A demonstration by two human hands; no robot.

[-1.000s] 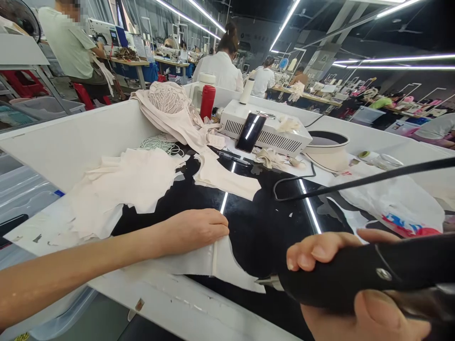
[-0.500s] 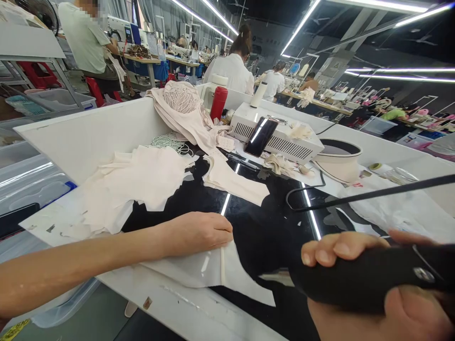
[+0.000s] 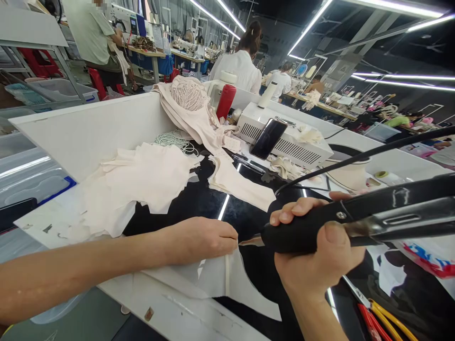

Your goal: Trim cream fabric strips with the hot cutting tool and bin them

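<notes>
My left hand (image 3: 208, 239) is closed, its fingertips pinching the upper edge of a thin pale fabric piece (image 3: 245, 289) that lies on the black tabletop (image 3: 192, 206). A narrow raised strip runs down this piece. My right hand (image 3: 320, 265) grips the black handle of a corded hand tool (image 3: 305, 229) with a long metal lever; its exact kind I cannot make out. The tool's narrow, copper-coloured tip points left, close beside my left fingertips; whether it touches the fabric I cannot tell. Beyond my left hand lie a stack of pale cut pieces (image 3: 142, 175) and a curved beige piece (image 3: 241, 187).
Scissors (image 3: 377, 312) with red and yellow handles lie at the lower right. At the back stand a phone (image 3: 269, 138), a white vented box (image 3: 295, 142), a red bottle (image 3: 226, 102) and a beige bra (image 3: 188, 106). White boards edge the table; people work beyond.
My right hand has brought the tool left and up, its tip now beside my left fingertips. My left hand keeps its pinch on the fabric. The view has shifted slightly; the scissors now show.
</notes>
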